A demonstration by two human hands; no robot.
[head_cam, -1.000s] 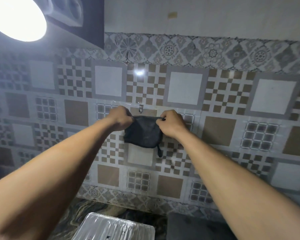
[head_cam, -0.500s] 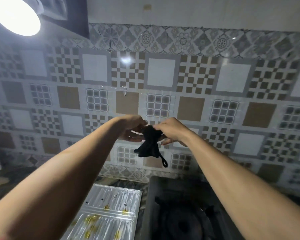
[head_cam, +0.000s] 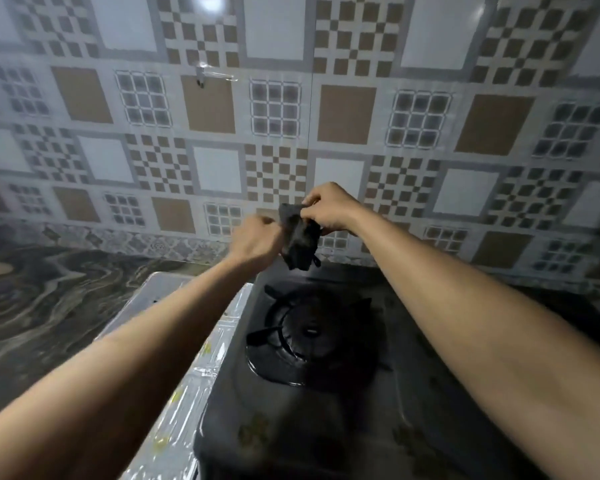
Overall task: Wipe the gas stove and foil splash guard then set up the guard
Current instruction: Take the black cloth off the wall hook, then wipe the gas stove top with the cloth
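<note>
Above the gas stove (head_cam: 326, 393), both hands — left hand (head_cam: 257, 237), right hand (head_cam: 329, 209) — pinch a dark cloth (head_cam: 298, 242). The foil splash guard (head_cam: 184, 386) (lying flat) sits left of the stove.

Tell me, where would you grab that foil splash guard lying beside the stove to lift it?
Probably its long left edge, from the countertop side. The foil splash guard lies flat with its right edge against the gas stove, so the left edge is the free one.
</note>
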